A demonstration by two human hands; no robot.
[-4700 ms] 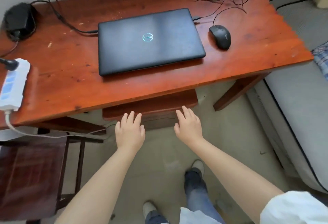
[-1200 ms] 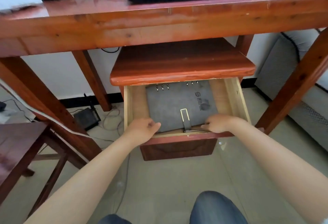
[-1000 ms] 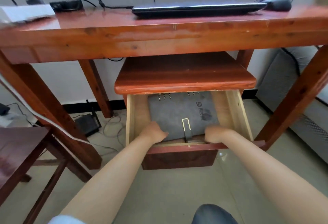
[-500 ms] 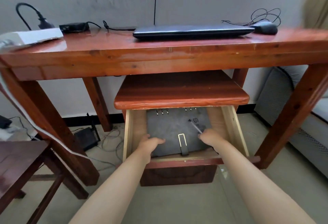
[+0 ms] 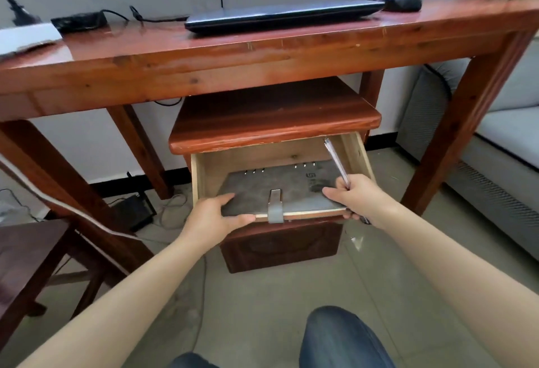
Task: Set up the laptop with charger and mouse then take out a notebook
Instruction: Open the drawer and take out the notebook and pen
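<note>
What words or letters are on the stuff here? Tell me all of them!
Notebook, far right corner of the grey cover: a dark printed logo that looks like an "S", with small marks under it, too blurred to read.
Laptop, mouse, charger brick, power strip: no writing can be made out.
Pen in the right hand: none readable.
</note>
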